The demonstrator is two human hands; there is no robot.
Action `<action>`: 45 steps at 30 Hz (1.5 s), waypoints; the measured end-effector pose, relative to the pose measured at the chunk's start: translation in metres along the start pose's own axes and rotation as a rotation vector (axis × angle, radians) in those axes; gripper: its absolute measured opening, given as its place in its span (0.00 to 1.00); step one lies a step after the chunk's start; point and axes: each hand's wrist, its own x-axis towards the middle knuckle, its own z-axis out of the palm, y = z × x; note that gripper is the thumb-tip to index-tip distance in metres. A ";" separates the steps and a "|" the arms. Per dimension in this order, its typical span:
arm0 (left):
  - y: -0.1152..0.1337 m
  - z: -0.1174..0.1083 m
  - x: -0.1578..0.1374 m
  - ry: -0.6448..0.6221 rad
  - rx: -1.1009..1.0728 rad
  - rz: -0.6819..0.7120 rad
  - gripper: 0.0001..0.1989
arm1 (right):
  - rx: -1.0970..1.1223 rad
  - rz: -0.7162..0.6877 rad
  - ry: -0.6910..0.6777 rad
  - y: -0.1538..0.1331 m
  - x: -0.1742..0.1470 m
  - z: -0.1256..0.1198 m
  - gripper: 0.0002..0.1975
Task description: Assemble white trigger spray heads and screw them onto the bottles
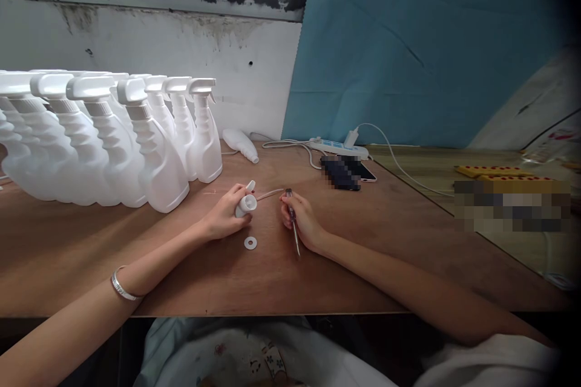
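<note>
My left hand (pixel 228 213) is closed around a white spray bottle trigger head (pixel 246 205), its round threaded collar turned toward me. A thin dip tube (pixel 269 194) runs to the right between the two hands. In my right hand (pixel 300 217) is a screwdriver (pixel 294 227), its dark handle between the fingers and the metal shaft pointing down toward me. Those fingers are also close to the tube's end; whether they pinch it I cannot tell. Below the left hand a white ring washer (pixel 250 243) lies flat on the wooden table (pixel 209 281).
Several white spray bottles (pixel 158 163) with trigger heads crowd the table's left. A headless white bottle (pixel 240 144) lies on its side near the wall. Further right are a power strip (pixel 340 148) with cables and phones (pixel 364 170). Yellow items (pixel 512 178) stand at far right.
</note>
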 end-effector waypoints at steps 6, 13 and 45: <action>0.009 0.003 -0.005 -0.095 -0.084 0.056 0.23 | -0.117 0.034 -0.213 -0.002 -0.008 0.005 0.13; 0.009 0.008 -0.007 -0.271 -0.040 0.064 0.38 | -0.573 -0.346 -0.173 -0.002 -0.011 0.002 0.17; -0.007 0.002 -0.002 0.022 0.856 -0.079 0.11 | -1.619 -0.194 -0.144 -0.070 0.018 -0.041 0.18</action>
